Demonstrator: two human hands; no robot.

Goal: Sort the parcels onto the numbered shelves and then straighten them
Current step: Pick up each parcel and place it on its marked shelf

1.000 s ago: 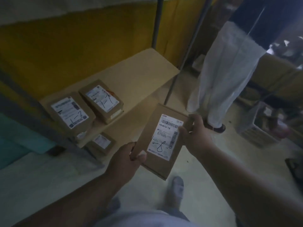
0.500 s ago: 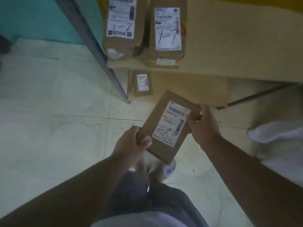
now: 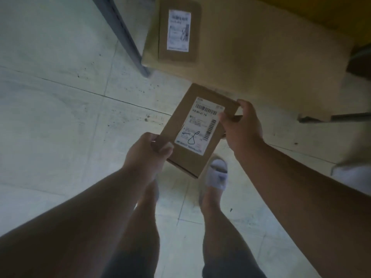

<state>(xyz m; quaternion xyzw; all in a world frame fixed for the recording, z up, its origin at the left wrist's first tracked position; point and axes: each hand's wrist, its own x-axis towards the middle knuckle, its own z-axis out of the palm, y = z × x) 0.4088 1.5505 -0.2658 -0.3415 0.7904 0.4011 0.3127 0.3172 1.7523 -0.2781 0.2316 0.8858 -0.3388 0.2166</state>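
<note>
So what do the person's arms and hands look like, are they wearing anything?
Both forearms are bare, no sleeves showing. The left hand and right hand wear no gloves, and no watch or bracelet shows at the wrists. It is too dim to tell any rings.

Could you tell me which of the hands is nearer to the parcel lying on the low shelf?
Right. The right hand grips the held parcel's upper corner, closer to the shelf parcel. The left hand grips the lower corner, farther back from it.

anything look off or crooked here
Nothing stands out. The held parcel is tilted only because both hands grip it; the parcel on the shelf lies flat and square near the shelf's left end.
</note>
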